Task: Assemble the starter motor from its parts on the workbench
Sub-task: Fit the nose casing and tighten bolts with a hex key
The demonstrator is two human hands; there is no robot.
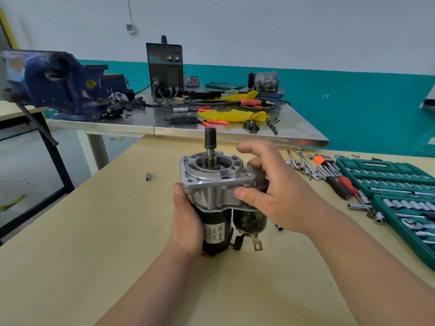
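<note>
The starter motor (217,229) stands upright on the wooden workbench (98,231), its black body below and its silver aluminium nose housing (211,177) on top. A dark pinion shaft (210,142) sticks up from the housing. My left hand (186,217) grips the black body from the left, thumb against the housing's lower edge. My right hand (273,187) holds the right side of the housing, thumb on its front corner and fingers curled over the top. The black solenoid (250,221) hangs beside the body with a metal terminal tab (257,243).
A green socket set case (397,191) lies open at the right, with loose sockets, hex keys and screwdrivers (334,177) beside it. One small bit (148,176) lies left of the motor. Behind stands a steel table (188,130) with a blue vise (54,83), a welder (164,67) and cables.
</note>
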